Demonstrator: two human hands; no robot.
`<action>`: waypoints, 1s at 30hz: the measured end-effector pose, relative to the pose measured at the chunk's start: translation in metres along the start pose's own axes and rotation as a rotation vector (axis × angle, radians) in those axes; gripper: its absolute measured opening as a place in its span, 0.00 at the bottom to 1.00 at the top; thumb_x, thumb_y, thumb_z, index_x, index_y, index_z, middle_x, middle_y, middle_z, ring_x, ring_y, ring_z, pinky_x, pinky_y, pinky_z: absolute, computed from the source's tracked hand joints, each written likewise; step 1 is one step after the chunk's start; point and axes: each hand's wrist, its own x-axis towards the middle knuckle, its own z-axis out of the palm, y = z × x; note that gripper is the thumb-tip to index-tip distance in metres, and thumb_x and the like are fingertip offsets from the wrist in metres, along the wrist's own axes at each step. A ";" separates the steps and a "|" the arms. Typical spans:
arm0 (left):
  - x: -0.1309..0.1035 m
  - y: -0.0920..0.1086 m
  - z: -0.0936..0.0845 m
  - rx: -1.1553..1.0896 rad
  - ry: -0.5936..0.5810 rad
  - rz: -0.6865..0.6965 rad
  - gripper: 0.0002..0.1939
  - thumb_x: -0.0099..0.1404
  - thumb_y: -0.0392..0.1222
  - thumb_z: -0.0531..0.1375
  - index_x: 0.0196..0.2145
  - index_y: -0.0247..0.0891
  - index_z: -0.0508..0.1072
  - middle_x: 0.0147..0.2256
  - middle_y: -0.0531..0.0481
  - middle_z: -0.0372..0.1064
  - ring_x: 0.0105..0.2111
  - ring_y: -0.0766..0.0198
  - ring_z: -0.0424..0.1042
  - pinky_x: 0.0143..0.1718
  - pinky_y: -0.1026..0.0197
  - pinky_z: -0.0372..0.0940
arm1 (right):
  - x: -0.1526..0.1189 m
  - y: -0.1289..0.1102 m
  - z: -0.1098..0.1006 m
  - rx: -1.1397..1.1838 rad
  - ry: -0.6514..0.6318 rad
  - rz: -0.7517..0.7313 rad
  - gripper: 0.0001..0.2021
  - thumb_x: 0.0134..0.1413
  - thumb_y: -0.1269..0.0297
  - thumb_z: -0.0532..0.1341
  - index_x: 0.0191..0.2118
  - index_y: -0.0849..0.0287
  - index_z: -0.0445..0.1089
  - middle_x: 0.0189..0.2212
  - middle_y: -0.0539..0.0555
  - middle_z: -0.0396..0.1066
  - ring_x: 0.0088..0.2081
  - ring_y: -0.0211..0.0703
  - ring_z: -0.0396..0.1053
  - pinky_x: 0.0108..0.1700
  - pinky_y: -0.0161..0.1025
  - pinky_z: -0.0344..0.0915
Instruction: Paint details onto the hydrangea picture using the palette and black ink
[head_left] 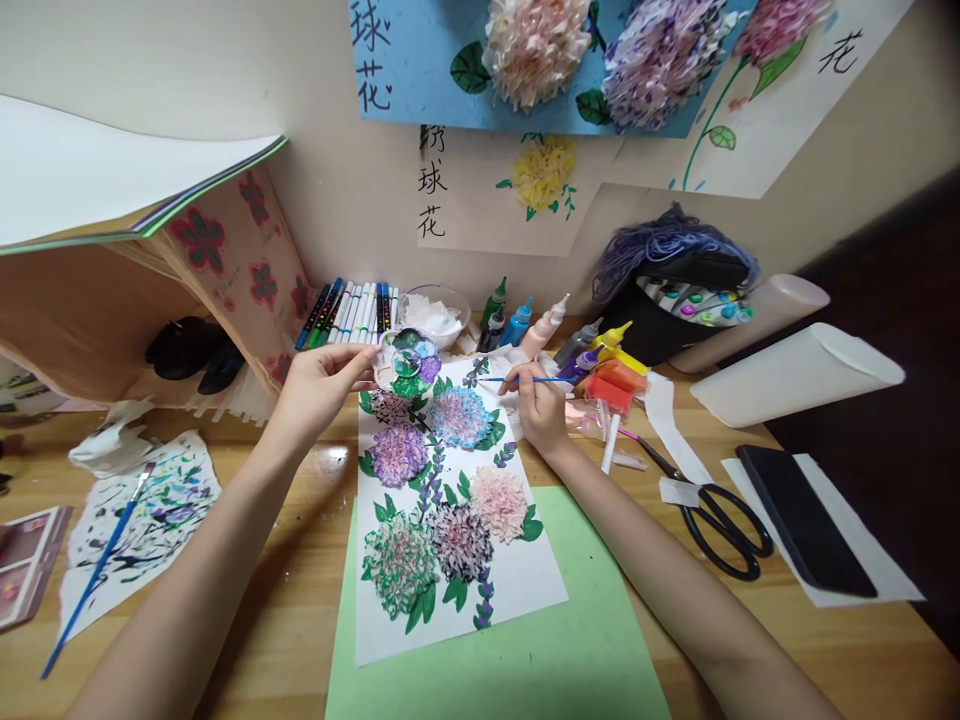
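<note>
My left hand (330,385) grips the edge of a small round paint palette (409,362) with green, purple, blue and dark paint in it. It hovers over the top left of a white sheet (517,590) bearing several raised paper flowers and painted leaves. In my right hand (536,405) is a thin blue paintbrush (551,380), its tip pointing left at a painted purple and green sprig (475,372) near the sheet's upper edge. Whether the tip touches the paper I cannot tell. The sheet lies on a green board (592,620).
Paint bottles (517,325), a row of markers (352,310) and a bowl of white tissue (435,312) line the wall. Scissors (724,525) and a black phone-like slab (806,520) lie right. A larger brush (105,560) rests on paint-stained paper (176,500) at left.
</note>
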 end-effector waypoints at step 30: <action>-0.017 0.001 0.007 -0.127 -0.135 -0.072 0.19 0.48 0.54 0.66 0.30 0.35 0.78 0.27 0.49 0.74 0.26 0.66 0.71 0.34 0.59 0.71 | 0.000 -0.080 -0.019 0.222 -0.094 -0.110 0.10 0.63 0.65 0.46 0.35 0.55 0.63 0.27 0.49 0.67 0.31 0.37 0.66 0.35 0.38 0.62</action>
